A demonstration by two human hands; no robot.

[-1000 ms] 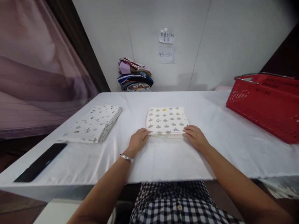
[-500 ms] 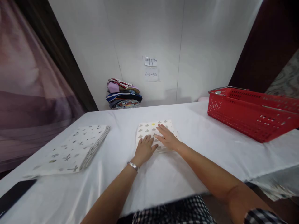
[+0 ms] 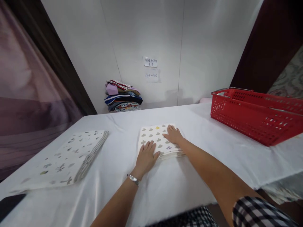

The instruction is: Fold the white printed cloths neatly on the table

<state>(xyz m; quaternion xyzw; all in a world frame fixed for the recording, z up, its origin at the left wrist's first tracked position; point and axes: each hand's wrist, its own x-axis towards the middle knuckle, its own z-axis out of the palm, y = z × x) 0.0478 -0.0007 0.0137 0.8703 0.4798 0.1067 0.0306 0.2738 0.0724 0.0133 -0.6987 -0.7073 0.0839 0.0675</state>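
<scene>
- Folded patterned cloth lies on the white table, under and between both hands.
- Left hand has its fingers spread flat on the near left part of the cloth; it grips nothing.
- Right hand also lies flat, on the far right part, and grips nothing. How strongly they press, I cannot tell.
- Compared with one second ago, the fingers are no longer at the two near corners; compared with half a second ago, the hands are wider apart and more print shows between them.
- I judge that the work is now flattening the top layer, while the folded shape stays.
- Well apart, left of the left hand, lies another folded cloth; beyond the right hand, to its right, stands a red basket.
</scene>
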